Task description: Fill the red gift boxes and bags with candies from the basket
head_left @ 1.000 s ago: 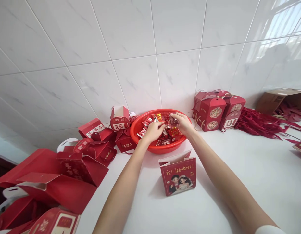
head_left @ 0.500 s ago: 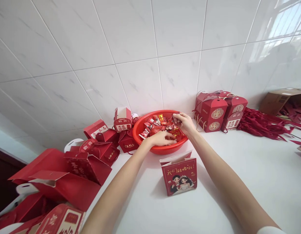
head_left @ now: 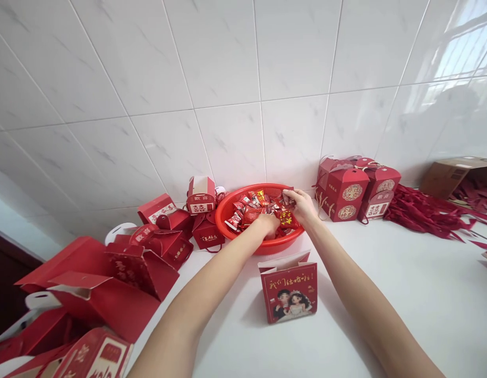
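A red plastic basket (head_left: pixel 243 247) holds many small red-wrapped candies (head_left: pixel 233 219), some with gold print. My left hand (head_left: pixel 269 226) reaches down among them near the basket's front, its fingers curled and largely hidden. What those fingers grip cannot be made out. Over the basket's right rim, my right hand (head_left: pixel 302 203) is closed, pinching a dark red wrapped candy (head_left: pixel 286 198). In front of the basket stands a red gift box (head_left: pixel 290 291) with its top open and a cartoon bride and groom on its face.
Several red gift boxes (head_left: pixel 97 299) crowd the left side. More closed boxes (head_left: pixel 343 191) stand against the tiled wall (head_left: pixel 227 58) at the right. Beside them lie dark red ribbons (head_left: pixel 420 212) and a cardboard carton (head_left: pixel 444 176). Everything rests on a white tabletop (head_left: pixel 408 294).
My left hand has moved right and deeper into the candies, its fingers curling from a spread pose. My right hand stays at the right rim with its candy. The view has tilted slightly upward.
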Available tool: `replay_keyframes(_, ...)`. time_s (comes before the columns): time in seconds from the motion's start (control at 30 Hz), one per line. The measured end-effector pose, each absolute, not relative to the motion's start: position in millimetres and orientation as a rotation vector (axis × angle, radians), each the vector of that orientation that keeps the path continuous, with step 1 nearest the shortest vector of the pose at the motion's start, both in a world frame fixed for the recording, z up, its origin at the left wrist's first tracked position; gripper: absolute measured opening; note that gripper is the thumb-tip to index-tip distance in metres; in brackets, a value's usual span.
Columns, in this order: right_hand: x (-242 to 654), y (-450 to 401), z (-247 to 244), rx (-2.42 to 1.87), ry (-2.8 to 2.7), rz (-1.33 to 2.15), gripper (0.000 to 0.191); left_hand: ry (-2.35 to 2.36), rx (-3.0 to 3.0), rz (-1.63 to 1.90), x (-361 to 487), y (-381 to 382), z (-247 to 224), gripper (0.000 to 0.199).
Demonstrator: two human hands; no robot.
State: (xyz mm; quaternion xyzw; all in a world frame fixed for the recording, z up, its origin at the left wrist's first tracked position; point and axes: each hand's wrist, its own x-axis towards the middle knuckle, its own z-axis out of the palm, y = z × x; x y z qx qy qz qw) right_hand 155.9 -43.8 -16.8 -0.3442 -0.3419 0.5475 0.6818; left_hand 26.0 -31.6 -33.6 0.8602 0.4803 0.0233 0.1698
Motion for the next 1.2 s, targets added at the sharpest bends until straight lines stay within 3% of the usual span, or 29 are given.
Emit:
replay_keyframes(0.1,155,-43,-16,-0.752,-0.731,1.239,0.033,1.433,2.339,0.090,2,-28,-25,0.017)
replay_keyframes(0.27,154,-44,-16,-0.754,-0.756,1.215,0.029,1.295,1.985,0.680,-24,-23,-18,0.025)
replay_keyframes(0.47,156,-44,-16,-0.805,-0.817,1.243,0.027,1.142,1.749,1.060,-25,-27,-15,0.040)
replay_keyframes(0.9,155,-50,-13,-0.841,-0.905,1.342,0.024,1.107,1.567,1.214,-23,-29,-15,0.036)
replay_keyframes(1.2,153,-64,-3,-0.967,-1.109,1.479,0.026,0.918,1.577,1.295,-23,-32,-13,0.049)
